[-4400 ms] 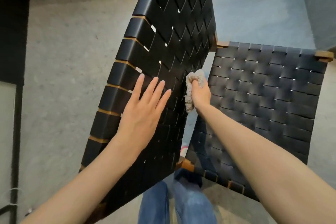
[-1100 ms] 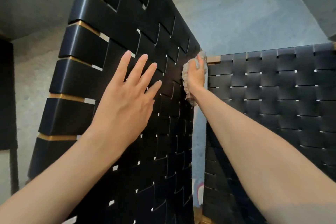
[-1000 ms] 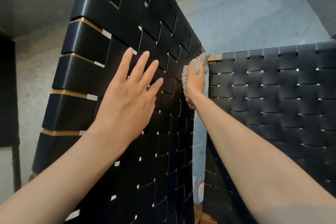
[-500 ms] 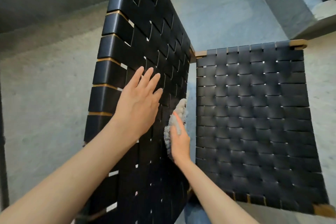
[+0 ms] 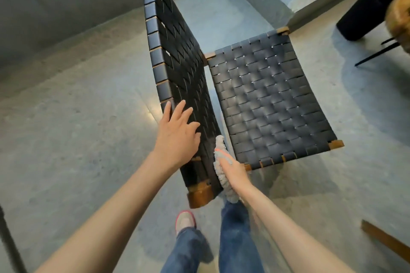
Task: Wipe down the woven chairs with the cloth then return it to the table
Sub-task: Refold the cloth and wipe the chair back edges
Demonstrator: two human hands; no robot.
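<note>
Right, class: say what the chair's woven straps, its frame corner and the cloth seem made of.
Woven straps: probably leather or faux leather, black with soft sheen. Frame corner: wood, brown, glossy. Cloth: likely chenille microfibre, pale shaggy tufts.

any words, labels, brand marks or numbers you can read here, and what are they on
None: no readable text anywhere in the view.
The woven chair, the cloth and the shoe show no writing.
The dark round object at the upper right is too blurred to tell.
</note>
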